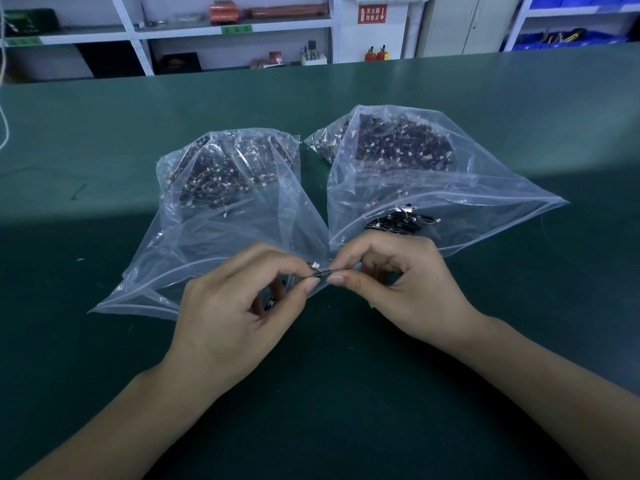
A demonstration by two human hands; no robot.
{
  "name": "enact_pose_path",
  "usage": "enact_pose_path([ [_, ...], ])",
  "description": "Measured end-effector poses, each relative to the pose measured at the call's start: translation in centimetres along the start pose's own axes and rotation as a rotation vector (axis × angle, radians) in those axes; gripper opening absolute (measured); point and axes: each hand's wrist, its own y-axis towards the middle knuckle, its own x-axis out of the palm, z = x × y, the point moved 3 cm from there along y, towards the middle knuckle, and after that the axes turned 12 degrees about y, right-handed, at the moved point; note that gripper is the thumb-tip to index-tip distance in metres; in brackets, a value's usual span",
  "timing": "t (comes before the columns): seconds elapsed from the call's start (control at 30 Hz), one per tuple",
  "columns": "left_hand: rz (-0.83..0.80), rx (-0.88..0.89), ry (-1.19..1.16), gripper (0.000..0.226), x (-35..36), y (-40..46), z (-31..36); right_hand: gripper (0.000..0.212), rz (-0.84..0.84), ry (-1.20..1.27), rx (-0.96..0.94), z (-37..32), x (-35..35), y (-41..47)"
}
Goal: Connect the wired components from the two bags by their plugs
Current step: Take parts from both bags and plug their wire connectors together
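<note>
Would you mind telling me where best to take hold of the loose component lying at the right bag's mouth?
Probably by its black body, reaching in from the near side through the right bag opening facing you; its thin wires look too fine to pull.

Place: I take this for a small electronics workshop or assembly room.
Bench: I'm looking down at a long green work mat [485,109].
Stock: two clear zip bags [221,188] of small wired parts lie on it.
Storage: white shelving [235,27] with a green label, blue parts bins [540,41].
Safety: red fire extinguishers [375,54] under a red sign [372,14].
</note>
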Motion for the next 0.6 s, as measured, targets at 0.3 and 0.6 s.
enact_pose_path([
  [0.3, -0.020, 0.008, 0.108, 0.034, -0.4, 0.2, -0.5, 0.005, -0.006, -0.134, -0.028, 0.6, -1.3, 0.4],
  [0.6, 0.008, 0.079, 0.297, 0.059, -1.3, 0.7, -1.1, 0.007, 0.186, -0.476, 0.176, 3.8, -6.7, 0.9],
])
